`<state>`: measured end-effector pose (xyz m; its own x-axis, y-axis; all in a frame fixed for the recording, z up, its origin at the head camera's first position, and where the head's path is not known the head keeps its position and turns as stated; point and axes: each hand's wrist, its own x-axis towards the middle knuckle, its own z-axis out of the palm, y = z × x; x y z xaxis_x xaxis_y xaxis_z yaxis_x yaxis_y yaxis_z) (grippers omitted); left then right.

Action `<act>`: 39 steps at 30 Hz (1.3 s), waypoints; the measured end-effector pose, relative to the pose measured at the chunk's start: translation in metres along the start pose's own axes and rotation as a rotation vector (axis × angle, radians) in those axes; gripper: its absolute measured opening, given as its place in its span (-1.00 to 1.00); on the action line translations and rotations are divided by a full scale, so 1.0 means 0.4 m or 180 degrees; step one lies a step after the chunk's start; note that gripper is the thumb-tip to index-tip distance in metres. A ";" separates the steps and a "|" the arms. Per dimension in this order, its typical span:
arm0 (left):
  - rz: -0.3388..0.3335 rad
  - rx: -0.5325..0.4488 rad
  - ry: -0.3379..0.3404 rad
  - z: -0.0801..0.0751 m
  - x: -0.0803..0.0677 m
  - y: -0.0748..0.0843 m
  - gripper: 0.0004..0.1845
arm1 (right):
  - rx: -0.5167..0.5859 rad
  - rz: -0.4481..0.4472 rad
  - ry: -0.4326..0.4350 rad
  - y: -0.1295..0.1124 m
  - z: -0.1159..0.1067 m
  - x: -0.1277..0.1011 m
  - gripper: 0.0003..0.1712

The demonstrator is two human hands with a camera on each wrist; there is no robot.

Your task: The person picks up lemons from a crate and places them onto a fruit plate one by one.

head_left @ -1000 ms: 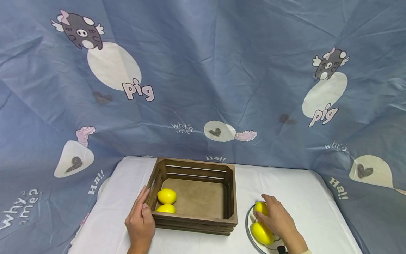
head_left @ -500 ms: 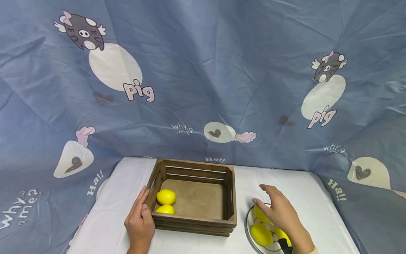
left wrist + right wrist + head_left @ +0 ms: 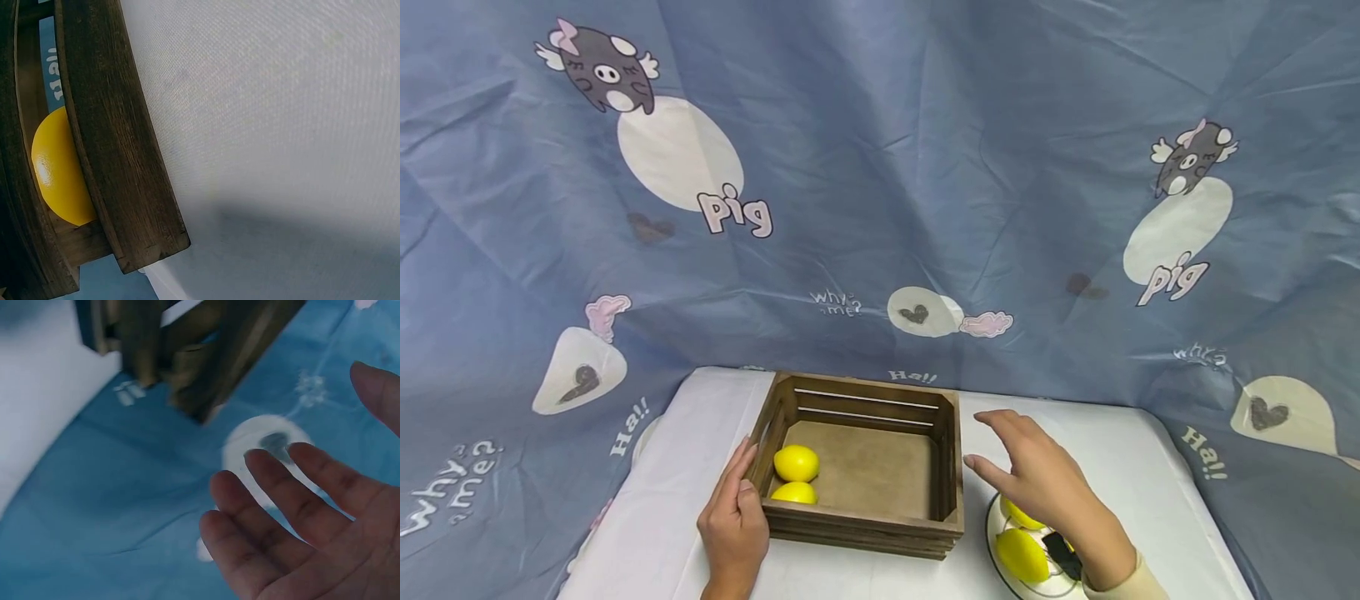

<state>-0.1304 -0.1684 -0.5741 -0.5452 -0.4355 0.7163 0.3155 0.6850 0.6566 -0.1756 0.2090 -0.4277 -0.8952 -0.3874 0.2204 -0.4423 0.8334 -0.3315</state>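
Crate [image 3: 865, 533] set on the white tabletop [image 3: 842, 575], left of the plate [image 3: 1037, 590]. Inside, along the left side, far lemon [image 3: 796, 463] and near lemon [image 3: 794, 493] close together, the latter partly hidden behind the near wall. On the plate, farther plate lemon [image 3: 1019, 513] and nearer plate lemon [image 3: 1022, 556]; any others too covered by the right forearm [image 3: 1108, 550] and a black block [image 3: 1062, 557] to count.

Left hand [image 3: 732, 525] laid against the outside of the crate's left wall by the near corner, fingers straight, apparently steadying rather than grasping. Right hand [image 3: 1037, 471] above the far side of the plate, fingertips just beside the crate's right wall, thumb and fingers well apart, holding nothing; bare palm side plain in the right wrist view too.

Step in hand, as judged: an empty-handed reach between plate and crate, most likely towards the two lemons inside. Called for next, probably: raising the right hand over the right wall, crossing left, then lowering thumb and fingers round one lemon, perhaps the far one for its better access. Possible trouble: a knuckle against the wall, or a lemon rolling away.
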 end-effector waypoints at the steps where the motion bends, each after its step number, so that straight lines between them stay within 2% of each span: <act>1: -0.0003 0.0001 -0.0006 0.000 0.000 0.001 -0.51 | -0.0014 -0.0080 0.0000 -0.012 -0.004 0.008 -0.32; 9: 0.0063 -0.0004 0.0020 0.001 0.004 0.003 -0.51 | -0.0171 -0.0702 -0.0166 -0.104 0.003 0.071 -0.32; 18: 0.0048 -0.0035 -0.0013 -0.002 0.005 0.004 -0.51 | -0.0437 -0.1259 -0.0455 -0.174 0.036 0.108 -0.30; 26: 0.0035 -0.0012 -0.0033 -0.003 0.003 0.005 -0.50 | -0.0589 -0.1450 -0.0685 -0.215 0.038 0.148 -0.28; 32: 0.0025 -0.0021 -0.0067 -0.005 0.004 0.002 -0.51 | -0.0517 -0.1376 -0.0782 -0.211 0.059 0.183 -0.27; 39: 0.0043 -0.0029 -0.0065 -0.006 0.004 0.003 -0.51 | -0.0631 -0.1384 -0.0980 -0.206 0.092 0.210 0.08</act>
<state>-0.1289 -0.1695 -0.5717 -0.5566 -0.4142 0.7202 0.3299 0.6854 0.6492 -0.2165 0.0931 -0.4156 -0.6209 -0.7838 0.0107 -0.7816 0.6180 -0.0849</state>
